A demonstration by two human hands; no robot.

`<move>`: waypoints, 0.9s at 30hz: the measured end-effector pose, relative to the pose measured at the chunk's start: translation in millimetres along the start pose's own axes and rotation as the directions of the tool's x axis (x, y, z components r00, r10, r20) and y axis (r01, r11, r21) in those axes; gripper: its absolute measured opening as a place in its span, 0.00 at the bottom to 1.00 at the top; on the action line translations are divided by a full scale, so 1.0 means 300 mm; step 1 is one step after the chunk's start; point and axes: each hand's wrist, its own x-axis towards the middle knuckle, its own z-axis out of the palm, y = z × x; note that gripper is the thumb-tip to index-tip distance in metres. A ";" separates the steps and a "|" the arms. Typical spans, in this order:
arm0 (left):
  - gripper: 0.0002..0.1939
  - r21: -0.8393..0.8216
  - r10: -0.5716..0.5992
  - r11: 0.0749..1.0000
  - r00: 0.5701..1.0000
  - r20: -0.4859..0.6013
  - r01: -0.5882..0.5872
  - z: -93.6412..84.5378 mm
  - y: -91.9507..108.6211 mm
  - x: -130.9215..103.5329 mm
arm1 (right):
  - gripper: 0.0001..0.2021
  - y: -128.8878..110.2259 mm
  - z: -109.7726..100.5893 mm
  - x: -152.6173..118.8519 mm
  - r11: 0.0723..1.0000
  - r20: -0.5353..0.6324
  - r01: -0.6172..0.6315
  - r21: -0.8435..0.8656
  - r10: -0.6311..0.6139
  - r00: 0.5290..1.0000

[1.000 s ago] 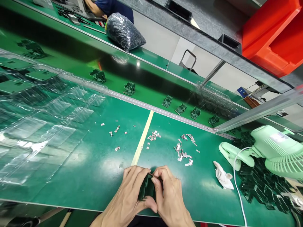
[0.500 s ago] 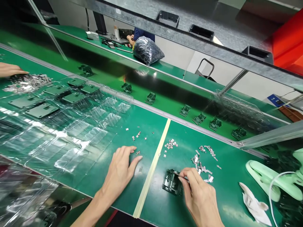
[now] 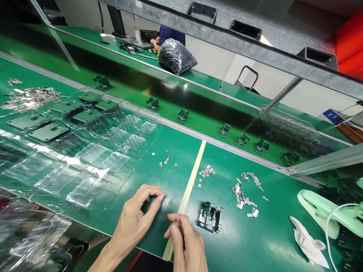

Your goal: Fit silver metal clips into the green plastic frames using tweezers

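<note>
Between thumb and forefinger, my left hand (image 3: 138, 213) pinches a small metal piece (image 3: 165, 193) just above the green bench, left of the yellow tape. My right hand (image 3: 187, 241) is over the lower end of the tape with its fingers curled. Whatever it may hold is hidden. To its right, a dark green plastic housing (image 3: 209, 216) rests on the bench, untouched, with silvery parts inside. Several tiny metal pieces (image 3: 165, 161) lie beyond my left hand, and a small pile of them (image 3: 207, 171) sits right of the tape.
Loose metal strips (image 3: 242, 196) lie right of the housing. Clear plastic trays with green covers (image 3: 48, 131) and a metal heap (image 3: 32, 99) occupy the left. Similar housings (image 3: 182, 115) line the recessed strip behind. A pale green clamp (image 3: 317, 211) and white cloth (image 3: 307, 241) are at right.
My right hand has left the housing and moved left; the thin dark tool it held is out of sight. My left fingers have closed on a small metal piece. Another person's hand left the metal heap.
</note>
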 end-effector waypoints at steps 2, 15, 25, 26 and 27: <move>0.03 -0.085 0.024 0.996 1.000 0.000 -0.024 -0.012 0.015 -0.026 | 0.15 -0.007 0.006 0.060 0.993 0.028 -0.060 0.104 0.057 0.998; 0.22 0.029 0.441 0.897 0.898 0.003 -0.441 -0.041 0.013 -0.086 | 0.13 -0.022 -0.021 0.178 0.913 0.320 -0.278 0.297 0.179 0.930; 0.11 -0.226 0.155 0.959 0.984 -0.087 -0.171 -0.014 0.056 -0.061 | 0.20 -0.003 0.012 0.162 0.871 0.297 -0.253 0.421 0.131 0.946; 0.10 -0.232 0.112 0.965 0.991 -0.073 -0.126 -0.014 0.061 -0.059 | 0.20 -0.002 0.013 0.160 0.861 0.311 -0.263 0.435 0.131 0.941; 0.09 -0.237 0.062 0.969 0.997 -0.049 -0.072 -0.014 0.065 -0.057 | 0.20 -0.002 0.013 0.158 0.857 0.318 -0.263 0.444 0.123 0.940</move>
